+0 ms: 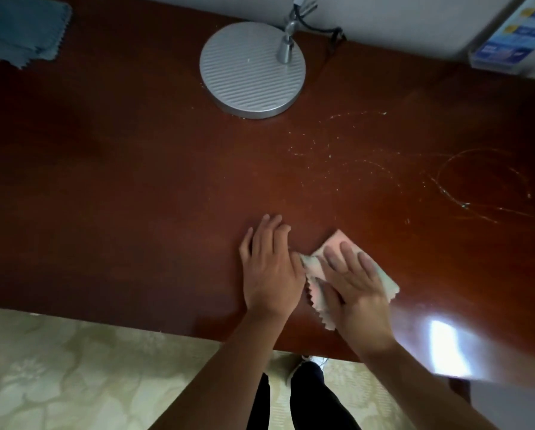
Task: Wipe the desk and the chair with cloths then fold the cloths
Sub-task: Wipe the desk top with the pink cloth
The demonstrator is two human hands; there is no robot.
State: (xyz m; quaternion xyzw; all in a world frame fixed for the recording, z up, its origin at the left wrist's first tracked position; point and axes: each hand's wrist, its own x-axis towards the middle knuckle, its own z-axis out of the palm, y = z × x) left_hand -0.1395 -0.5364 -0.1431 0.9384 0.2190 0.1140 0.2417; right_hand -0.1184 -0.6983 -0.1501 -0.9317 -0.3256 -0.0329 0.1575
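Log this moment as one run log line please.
right hand flat on pink cloth | left hand flat on desk | blue cloth folded far left

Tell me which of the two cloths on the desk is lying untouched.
The blue-grey cloth at the desk's far left corner lies untouched. The pink cloth near the front edge sits under the right hand, with the left hand at its edge.

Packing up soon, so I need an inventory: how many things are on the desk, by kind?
Cloths: 2, a pink cloth under the hands and a blue cloth at the far left corner
Lamp base: 1
Leaflet holder: 1
Total: 4
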